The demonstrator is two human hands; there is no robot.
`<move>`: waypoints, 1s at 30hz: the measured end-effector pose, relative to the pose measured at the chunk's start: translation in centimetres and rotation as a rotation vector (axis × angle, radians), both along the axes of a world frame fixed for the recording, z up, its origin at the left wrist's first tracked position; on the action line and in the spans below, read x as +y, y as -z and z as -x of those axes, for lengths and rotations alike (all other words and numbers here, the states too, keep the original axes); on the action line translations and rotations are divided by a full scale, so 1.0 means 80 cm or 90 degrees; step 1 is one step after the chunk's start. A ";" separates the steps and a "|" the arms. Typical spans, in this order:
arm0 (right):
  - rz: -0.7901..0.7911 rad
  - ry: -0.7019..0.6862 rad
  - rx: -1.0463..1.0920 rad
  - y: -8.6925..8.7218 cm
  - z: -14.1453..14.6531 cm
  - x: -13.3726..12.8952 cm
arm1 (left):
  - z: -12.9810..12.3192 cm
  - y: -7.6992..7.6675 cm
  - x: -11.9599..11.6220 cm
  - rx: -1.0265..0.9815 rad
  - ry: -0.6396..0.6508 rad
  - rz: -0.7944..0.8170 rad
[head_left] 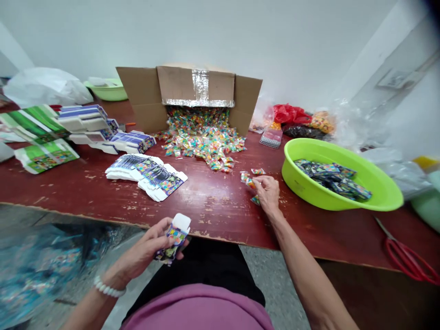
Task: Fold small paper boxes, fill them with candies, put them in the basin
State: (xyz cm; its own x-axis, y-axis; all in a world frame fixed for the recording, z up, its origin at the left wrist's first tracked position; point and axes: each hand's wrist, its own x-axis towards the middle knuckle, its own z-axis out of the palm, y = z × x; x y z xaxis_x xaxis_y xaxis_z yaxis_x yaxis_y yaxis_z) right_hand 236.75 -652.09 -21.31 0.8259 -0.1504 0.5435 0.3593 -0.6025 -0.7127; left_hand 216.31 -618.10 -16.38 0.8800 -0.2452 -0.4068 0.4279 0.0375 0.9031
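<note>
My left hand [156, 243] is wrapped round a small printed carton [175, 233], its white top flap standing up, just in front of the table's edge. On the table to the right, my right hand [267, 195] has its fingertips pinched on a small wrapped candy [250, 183]. Another candy [258, 171] lies just beyond those fingers, and one more [255, 200] is partly under the hand. Flattened cartons [147, 174] lie fanned out on the left. A heap of wrapped candies [202, 142] spills from a cardboard box [142, 98] at the back.
A lime-green basin [302, 195] holding filled cartons [337, 178] stands on the right. Red-handled scissors [405, 256] lie by the right front edge. Stacked flat cartons [85, 119] and green packs [48, 156] sit at the left. A red bag [290, 113] lies behind.
</note>
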 end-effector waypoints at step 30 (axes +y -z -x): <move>-0.281 -0.381 0.207 -0.065 0.168 0.115 | -0.026 -0.002 -0.117 -0.019 -0.138 0.177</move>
State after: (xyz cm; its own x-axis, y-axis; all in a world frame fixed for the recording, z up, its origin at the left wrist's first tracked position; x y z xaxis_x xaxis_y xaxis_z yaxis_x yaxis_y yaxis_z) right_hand 223.29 -642.86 -16.11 0.9408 0.2225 0.2557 0.2651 -0.0133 -0.9641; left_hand 218.42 -627.45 -16.26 0.9343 -0.1489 -0.3238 0.3563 0.3706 0.8577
